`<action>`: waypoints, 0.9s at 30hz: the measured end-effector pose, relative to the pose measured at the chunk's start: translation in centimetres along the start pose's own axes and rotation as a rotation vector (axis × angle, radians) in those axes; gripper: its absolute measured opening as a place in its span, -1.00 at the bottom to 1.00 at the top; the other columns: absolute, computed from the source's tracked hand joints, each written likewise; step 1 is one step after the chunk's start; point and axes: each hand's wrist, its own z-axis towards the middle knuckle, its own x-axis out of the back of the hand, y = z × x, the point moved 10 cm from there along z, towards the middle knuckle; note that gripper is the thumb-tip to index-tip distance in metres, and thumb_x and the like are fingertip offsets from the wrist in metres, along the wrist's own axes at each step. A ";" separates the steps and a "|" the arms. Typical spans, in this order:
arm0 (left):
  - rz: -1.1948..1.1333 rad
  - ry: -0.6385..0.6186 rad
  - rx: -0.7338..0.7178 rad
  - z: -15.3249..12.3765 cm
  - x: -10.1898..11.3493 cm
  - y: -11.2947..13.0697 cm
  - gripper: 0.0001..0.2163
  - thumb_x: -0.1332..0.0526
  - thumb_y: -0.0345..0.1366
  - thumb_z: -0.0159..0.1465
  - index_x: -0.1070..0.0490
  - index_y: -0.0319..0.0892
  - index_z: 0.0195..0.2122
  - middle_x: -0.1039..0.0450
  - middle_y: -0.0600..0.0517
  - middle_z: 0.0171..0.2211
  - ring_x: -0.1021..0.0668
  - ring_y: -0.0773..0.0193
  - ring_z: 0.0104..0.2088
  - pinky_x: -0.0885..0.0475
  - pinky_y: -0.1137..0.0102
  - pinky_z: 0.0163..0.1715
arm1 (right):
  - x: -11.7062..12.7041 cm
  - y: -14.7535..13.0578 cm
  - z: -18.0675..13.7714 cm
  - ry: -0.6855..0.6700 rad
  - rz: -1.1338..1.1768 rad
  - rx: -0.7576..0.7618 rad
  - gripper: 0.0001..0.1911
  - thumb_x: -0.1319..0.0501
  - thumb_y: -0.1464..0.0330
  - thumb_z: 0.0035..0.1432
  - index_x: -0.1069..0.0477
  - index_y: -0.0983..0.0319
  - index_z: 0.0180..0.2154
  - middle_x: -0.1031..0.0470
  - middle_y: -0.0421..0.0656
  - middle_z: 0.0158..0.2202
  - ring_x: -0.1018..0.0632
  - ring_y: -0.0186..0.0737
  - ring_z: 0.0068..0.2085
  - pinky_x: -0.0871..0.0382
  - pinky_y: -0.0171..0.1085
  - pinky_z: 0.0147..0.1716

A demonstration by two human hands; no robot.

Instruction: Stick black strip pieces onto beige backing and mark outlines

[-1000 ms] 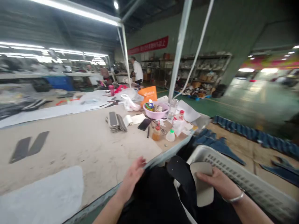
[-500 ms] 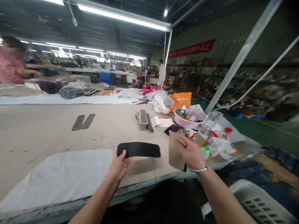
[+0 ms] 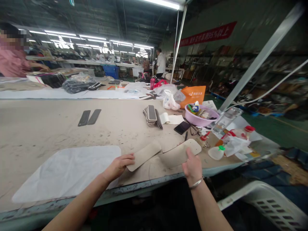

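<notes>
My left hand point(image 3: 121, 164) is closed on the end of a beige rounded strip panel point(image 3: 145, 154), held low over the table. In my right hand point(image 3: 193, 166) is another beige strip panel point(image 3: 174, 155), pinched with the thumb on top; small holes show near its far right end. The inner ends of the two panels come close together. Behind them lies a further beige piece point(image 3: 170, 144), partly hidden. To the left, a white sheet point(image 3: 72, 170) lies flat near the left forearm.
Two dark strips point(image 3: 94, 116) lie at the left, and a stack of edged strips point(image 3: 151, 114) sits mid-table. A phone point(image 3: 182, 127), purple basin point(image 3: 201, 119), glass bottle point(image 3: 226, 120) and orange bag point(image 3: 192, 95) crowd the right. A plastic basket point(image 3: 271, 195) stands below the edge.
The left panel showed its black face before and now shows beige. My right hand has turned its panel from upright to lying slantwise, and the two panels have come together.
</notes>
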 end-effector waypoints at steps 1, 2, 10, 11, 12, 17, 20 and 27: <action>0.034 -0.013 0.024 -0.5 -0.4 -1.0 -0.77 -0.06 -0.36 0.20 -0.51 -0.09 -0.27 -0.46 -0.03 -0.11 -0.41 0.21 0.00 -0.35 0.28 0.00 | 0.8 0.5 0.4 0.023 0.008 -0.047 -0.60 -0.26 0.24 -0.06 -0.39 0.24 -0.14 -0.49 -0.12 -0.17 -0.52 -0.19 -0.25 -0.47 -0.30 -0.34; 0.067 -0.014 0.062 -1.0 -0.5 -2.1 -0.78 -0.07 -0.35 0.19 -0.51 -0.10 -0.28 -0.44 -0.04 -0.09 -0.42 0.19 0.00 -0.35 0.28 -0.01 | 1.4 0.7 0.9 0.034 0.019 -0.076 -0.60 -0.28 0.25 -0.10 -0.39 0.24 -0.16 -0.49 -0.14 -0.17 -0.52 -0.20 -0.24 -0.47 -0.33 -0.36; 0.567 -0.292 0.422 -1.7 0.5 -6.4 -0.49 -0.14 -0.52 0.01 -0.32 -0.05 0.03 -0.14 -0.09 0.16 -0.13 -0.07 0.18 -0.09 0.03 0.10 | -1.2 3.8 3.7 -0.117 0.142 -0.185 -0.67 -0.26 0.41 -0.14 -0.36 0.30 -0.23 -0.51 -0.14 -0.27 -0.52 -0.23 -0.23 -0.47 -0.32 -0.27; 0.625 -0.321 0.460 -1.8 0.7 -6.0 -0.43 -0.11 -0.55 0.00 -0.26 -0.03 0.07 -0.07 -0.09 0.20 -0.07 -0.11 0.20 -0.06 -0.03 0.09 | -1.4 4.8 3.8 -0.104 0.150 -0.200 -0.69 -0.24 0.43 -0.15 -0.36 0.29 -0.25 -0.52 -0.15 -0.29 -0.52 -0.23 -0.23 -0.47 -0.32 -0.27; 0.656 -0.340 0.476 -1.8 0.8 -5.1 -0.38 -0.08 -0.58 0.00 -0.20 -0.02 0.11 0.00 -0.08 0.22 -0.02 -0.11 0.21 -0.03 -0.05 0.09 | -1.5 5.9 4.0 -0.087 0.144 -0.215 -0.70 -0.23 0.46 -0.16 -0.35 0.28 -0.26 -0.52 -0.16 -0.30 -0.52 -0.23 -0.23 -0.47 -0.31 -0.27; 0.483 -0.412 0.357 -0.9 -2.4 1.4 -0.37 -0.06 -0.41 0.12 0.09 -0.03 0.22 0.13 -0.02 0.26 0.03 0.09 0.24 -0.03 0.16 0.15 | -1.3 9.2 4.9 -0.148 -0.079 -0.170 -0.61 -0.18 0.42 -0.17 -0.32 0.25 -0.19 -0.51 -0.16 -0.30 -0.52 -0.18 -0.25 -0.46 -0.26 -0.30; 0.486 -0.380 0.464 -0.6 -4.4 1.5 -0.42 -0.07 -0.09 0.15 0.01 -0.06 0.20 0.13 -0.10 0.26 0.04 -0.07 0.23 -0.02 0.02 0.11 | -0.4 8.5 5.7 -0.146 -0.284 -0.027 -0.37 -0.18 0.37 -0.18 -0.17 0.26 0.02 -0.46 -0.09 -0.18 -0.50 -0.16 -0.19 -0.43 -0.23 -0.24; 0.548 -0.340 0.540 -0.3 -6.1 -2.0 -0.45 -0.07 -0.13 0.15 -0.07 -0.14 0.17 0.08 -0.21 0.23 0.01 -0.11 0.22 0.02 0.02 0.12 | -0.7 4.3 5.4 -0.132 -1.134 0.477 -0.29 -0.14 0.30 -0.09 -0.08 0.40 0.12 -0.22 0.14 0.02 -0.32 0.03 0.02 -0.19 -0.04 0.00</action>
